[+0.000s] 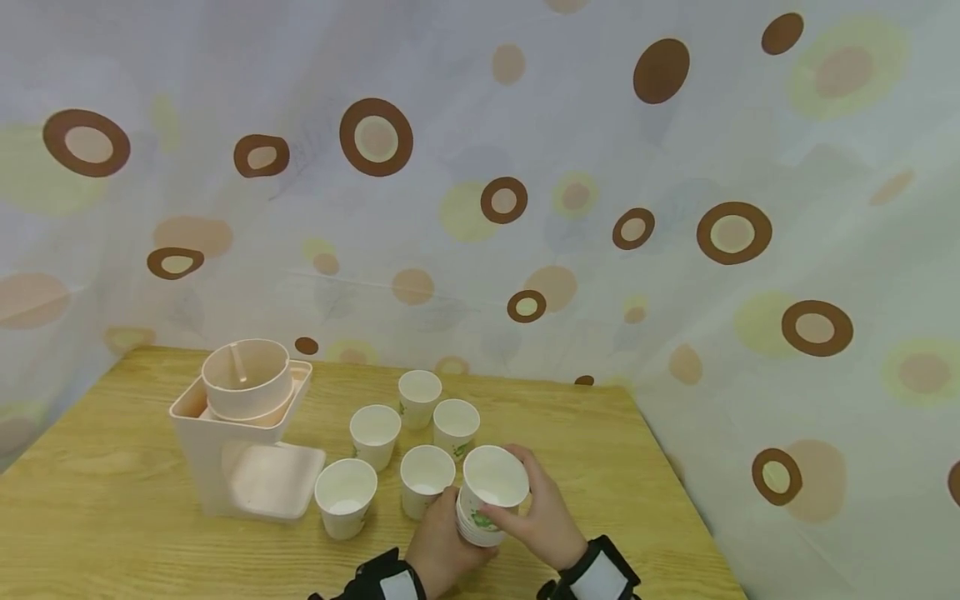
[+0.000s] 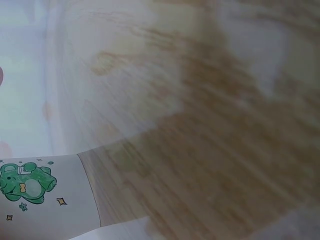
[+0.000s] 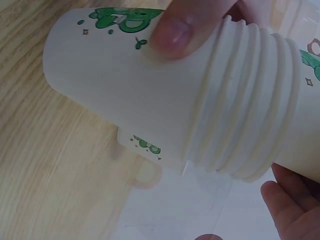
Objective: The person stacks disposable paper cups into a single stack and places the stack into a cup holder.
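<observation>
My left hand [image 1: 442,542] grips a stack of nested white paper cups [image 1: 474,532] from the side, near the table's front. My right hand [image 1: 551,525] holds the top paper cup [image 1: 491,479], thumb on its near side and fingers round its far rim. This cup stands partly out of the stack and tilts a little. In the right wrist view, several rims of the stack [image 3: 245,100] show edge-on, with a thumb [image 3: 175,32] pressed on a cup wall and fingertips at lower right. The left wrist view catches a paper cup [image 2: 35,195] with a green cartoon animal.
Several single paper cups [image 1: 345,496] stand upright, mouths up, left of and behind my hands. Farther left is a cream box [image 1: 202,467] with a round tub [image 1: 247,379] in its top and a flat flap [image 1: 277,483] at its side. A patterned sheet [image 1: 450,250] hangs behind the wooden table [image 1: 585,433].
</observation>
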`<state>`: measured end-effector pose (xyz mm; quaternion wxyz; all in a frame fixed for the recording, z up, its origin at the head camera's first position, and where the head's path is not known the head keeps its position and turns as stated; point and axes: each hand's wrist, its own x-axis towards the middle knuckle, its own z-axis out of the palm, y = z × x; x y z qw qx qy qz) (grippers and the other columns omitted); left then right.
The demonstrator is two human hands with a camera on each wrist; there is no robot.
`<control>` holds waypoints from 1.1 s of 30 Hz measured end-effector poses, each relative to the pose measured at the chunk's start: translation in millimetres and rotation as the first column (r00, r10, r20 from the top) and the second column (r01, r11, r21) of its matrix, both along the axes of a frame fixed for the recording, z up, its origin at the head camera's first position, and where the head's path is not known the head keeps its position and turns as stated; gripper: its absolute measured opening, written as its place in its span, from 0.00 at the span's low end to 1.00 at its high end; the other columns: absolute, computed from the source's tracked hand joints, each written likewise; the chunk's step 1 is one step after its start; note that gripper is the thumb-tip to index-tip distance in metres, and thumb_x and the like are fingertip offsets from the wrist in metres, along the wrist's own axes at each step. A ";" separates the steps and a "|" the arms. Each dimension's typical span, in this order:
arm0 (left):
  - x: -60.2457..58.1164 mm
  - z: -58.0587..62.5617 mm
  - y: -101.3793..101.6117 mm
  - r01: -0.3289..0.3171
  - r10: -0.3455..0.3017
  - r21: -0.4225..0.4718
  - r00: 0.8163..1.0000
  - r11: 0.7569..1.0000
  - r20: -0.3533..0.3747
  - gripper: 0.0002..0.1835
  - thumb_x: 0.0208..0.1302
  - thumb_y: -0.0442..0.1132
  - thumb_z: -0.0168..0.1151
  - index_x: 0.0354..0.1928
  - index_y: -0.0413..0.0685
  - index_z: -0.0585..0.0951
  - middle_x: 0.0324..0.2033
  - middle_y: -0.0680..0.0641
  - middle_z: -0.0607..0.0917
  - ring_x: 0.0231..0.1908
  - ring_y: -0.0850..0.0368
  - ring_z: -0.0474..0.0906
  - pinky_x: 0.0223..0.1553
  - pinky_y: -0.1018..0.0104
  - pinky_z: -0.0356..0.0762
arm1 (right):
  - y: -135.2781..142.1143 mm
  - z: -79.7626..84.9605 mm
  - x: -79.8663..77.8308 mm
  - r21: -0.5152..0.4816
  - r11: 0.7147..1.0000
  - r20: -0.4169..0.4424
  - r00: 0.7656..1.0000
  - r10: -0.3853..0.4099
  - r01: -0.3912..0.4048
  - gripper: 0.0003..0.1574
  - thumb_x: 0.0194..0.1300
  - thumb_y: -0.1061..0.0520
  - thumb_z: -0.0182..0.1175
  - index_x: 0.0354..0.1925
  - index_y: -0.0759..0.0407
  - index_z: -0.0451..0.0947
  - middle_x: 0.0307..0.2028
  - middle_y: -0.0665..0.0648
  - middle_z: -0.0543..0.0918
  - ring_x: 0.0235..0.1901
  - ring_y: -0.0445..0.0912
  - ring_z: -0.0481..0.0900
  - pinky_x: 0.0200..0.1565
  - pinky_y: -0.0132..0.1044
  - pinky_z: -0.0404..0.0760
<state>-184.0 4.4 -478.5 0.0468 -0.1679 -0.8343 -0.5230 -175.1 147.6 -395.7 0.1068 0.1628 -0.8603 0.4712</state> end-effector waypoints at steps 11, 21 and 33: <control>-6.0 -5.5 2.6 -0.010 0.009 -0.020 1.000 1.000 -0.027 0.36 0.34 0.42 0.76 0.47 0.34 0.71 0.42 0.38 0.81 0.42 0.46 0.79 0.45 0.46 0.79 | 6.7 -7.1 -4.9 0.018 0.995 0.062 0.994 0.095 -0.096 0.44 0.50 0.57 0.69 0.60 0.71 0.61 0.50 0.68 0.79 0.47 0.54 0.76 0.48 0.54 0.76; -6.5 -1.4 1.7 0.000 0.001 -0.009 1.000 1.000 0.005 0.36 0.35 0.42 0.75 0.48 0.33 0.70 0.43 0.37 0.81 0.43 0.45 0.78 0.46 0.46 0.79 | 7.0 -10.3 -9.2 -0.034 0.992 0.115 0.985 0.125 -0.122 0.44 0.50 0.59 0.68 0.61 0.71 0.59 0.52 0.70 0.76 0.50 0.57 0.73 0.51 0.56 0.73; -1.9 -1.5 2.2 -0.017 0.017 -0.011 1.000 1.000 0.010 0.37 0.34 0.43 0.76 0.47 0.32 0.71 0.43 0.36 0.81 0.43 0.45 0.78 0.46 0.46 0.78 | 9.6 -20.8 -8.1 -0.049 0.988 0.176 0.973 0.151 -0.144 0.45 0.51 0.60 0.67 0.62 0.73 0.57 0.55 0.71 0.72 0.52 0.58 0.71 0.54 0.56 0.71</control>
